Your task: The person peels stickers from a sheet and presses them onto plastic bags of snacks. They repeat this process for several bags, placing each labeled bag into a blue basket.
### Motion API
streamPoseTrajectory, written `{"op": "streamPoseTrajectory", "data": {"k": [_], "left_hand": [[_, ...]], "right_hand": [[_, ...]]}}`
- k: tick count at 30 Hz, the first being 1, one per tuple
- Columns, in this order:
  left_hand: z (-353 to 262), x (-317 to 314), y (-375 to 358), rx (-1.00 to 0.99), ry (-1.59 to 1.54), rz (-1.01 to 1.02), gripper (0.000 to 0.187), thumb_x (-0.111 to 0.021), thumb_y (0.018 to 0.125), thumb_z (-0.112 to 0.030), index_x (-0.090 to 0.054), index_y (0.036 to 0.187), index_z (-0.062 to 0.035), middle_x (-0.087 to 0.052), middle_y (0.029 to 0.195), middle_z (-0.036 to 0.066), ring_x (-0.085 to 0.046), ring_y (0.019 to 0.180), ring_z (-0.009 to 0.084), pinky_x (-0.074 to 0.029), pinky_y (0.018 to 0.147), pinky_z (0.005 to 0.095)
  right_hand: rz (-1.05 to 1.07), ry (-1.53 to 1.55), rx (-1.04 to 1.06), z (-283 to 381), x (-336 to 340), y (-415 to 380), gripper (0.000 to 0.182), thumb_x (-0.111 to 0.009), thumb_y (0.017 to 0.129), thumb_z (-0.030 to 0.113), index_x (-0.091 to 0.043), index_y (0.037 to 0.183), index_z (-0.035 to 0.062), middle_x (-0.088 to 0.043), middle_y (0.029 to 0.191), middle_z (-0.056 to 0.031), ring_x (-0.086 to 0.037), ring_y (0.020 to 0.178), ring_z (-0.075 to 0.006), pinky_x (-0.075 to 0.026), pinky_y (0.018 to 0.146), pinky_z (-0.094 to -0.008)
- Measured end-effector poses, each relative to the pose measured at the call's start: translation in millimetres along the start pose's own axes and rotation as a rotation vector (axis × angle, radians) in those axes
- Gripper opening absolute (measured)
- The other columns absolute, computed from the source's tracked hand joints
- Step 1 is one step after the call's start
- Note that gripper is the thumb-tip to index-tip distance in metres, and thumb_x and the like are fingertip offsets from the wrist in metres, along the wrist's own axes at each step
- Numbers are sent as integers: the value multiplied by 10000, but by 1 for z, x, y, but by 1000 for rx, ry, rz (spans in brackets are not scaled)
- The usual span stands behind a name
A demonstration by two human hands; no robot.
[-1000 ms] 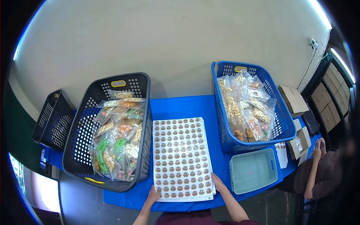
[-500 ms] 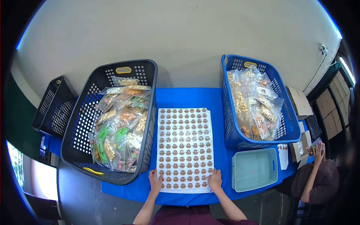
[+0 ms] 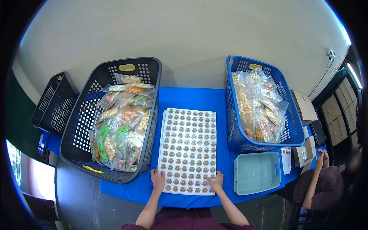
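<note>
A stack of white sticker sheets, printed with rows of round brown labels, lies on the blue-covered table in front of me. Its top sheet sits slightly askew, so edges of the sheets beneath show along the left. My left hand grips the lower left edge, with fingers curled beside the paper. At the lower right corner, my right hand pinches the edge, its thumb over the printed side. Fingers under the paper are hidden.
A black basket and a blue basket hold clear snack packets. A pale green tray sits right of the sheets. Another black basket stands far left. At right are cardboard boxes and a seated person.
The top sheet has turned slightly against those below, and my right hand has moved a little inward and up. The person at right no longer shows a colourful packet in the hands.
</note>
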State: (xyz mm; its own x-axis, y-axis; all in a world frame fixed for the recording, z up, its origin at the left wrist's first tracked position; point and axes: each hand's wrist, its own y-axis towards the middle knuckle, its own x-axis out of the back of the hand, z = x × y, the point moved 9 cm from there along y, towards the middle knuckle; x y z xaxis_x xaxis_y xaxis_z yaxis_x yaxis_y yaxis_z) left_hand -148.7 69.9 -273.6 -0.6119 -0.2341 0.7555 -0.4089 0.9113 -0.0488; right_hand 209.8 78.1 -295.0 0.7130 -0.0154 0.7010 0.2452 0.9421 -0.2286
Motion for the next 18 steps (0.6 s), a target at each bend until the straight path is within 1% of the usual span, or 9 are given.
{"op": "streamPoseTrajectory", "data": {"k": [2,5,7,8,9,11,12,15,18], "left_hand": [[3,-5,3,-8,-2,-8,383,-527,773,-113,-484,1104,76,-461,1047,207,-458,955,340,-363,838,409],[2,-12,12,-11,-15,17,365,-526,753,-77,-505,1089,64,-479,1041,191,-481,949,327,-385,824,399],[-6,-16,15,-25,-29,40,366,-522,741,-53,-512,1091,51,-487,1039,183,-496,944,319,-402,813,391],[-14,-17,17,-72,-56,30,370,-511,738,-33,-508,1102,39,-485,1038,186,-508,938,320,-421,802,374],[-21,-19,19,-102,-108,41,377,-519,733,-30,-508,1103,42,-489,1027,183,-510,931,316,-421,805,370],[-37,-23,26,-162,-217,64,391,-535,721,-25,-507,1105,50,-499,1005,178,-514,917,308,-420,809,360],[-44,-25,29,-160,-263,93,399,-532,718,-9,-501,1112,49,-500,995,172,-519,904,297,-426,800,338],[-64,-17,30,-257,-293,101,405,-538,715,0,-499,1115,53,-497,992,170,-521,895,291,-426,795,330],[-37,-33,25,-220,-218,151,455,-509,710,23,-467,1163,37,-469,1019,179,-512,874,289,-428,779,331]], "right_hand": [[79,176,-166,-19,-11,14,530,-629,652,177,-397,1077,-38,-460,978,-228,-426,983,-378,-349,863,-434],[-12,-184,-77,-8,-2,20,368,-561,696,124,-428,1002,-31,-502,932,-226,-479,916,-378,-389,808,-430],[-33,-4,-89,5,10,23,282,-515,729,80,-439,978,-28,-521,927,-232,-497,895,-386,-398,784,-436],[-39,84,-95,10,16,23,241,-492,745,58,-444,966,-27,-531,924,-234,-506,885,-390,-403,772,-440],[-75,95,-16,21,26,23,224,-474,764,56,-451,971,-27,-538,911,-243,-513,879,-400,-407,763,-445],[-151,113,144,42,49,25,198,-438,800,52,-463,980,-27,-554,885,-259,-527,866,-420,-414,744,-456],[-152,74,154,47,56,26,219,-450,817,81,-457,1013,-17,-570,902,-244,-539,868,-412,-420,733,-459],[-141,5,88,48,64,29,244,-471,815,96,-456,1034,-11,-574,897,-241,-545,856,-411,-423,734,-460],[-102,-135,14,11,48,38,337,-522,796,149,-433,1090,9,-581,878,-240,-553,838,-412,-432,734,-455]]}}
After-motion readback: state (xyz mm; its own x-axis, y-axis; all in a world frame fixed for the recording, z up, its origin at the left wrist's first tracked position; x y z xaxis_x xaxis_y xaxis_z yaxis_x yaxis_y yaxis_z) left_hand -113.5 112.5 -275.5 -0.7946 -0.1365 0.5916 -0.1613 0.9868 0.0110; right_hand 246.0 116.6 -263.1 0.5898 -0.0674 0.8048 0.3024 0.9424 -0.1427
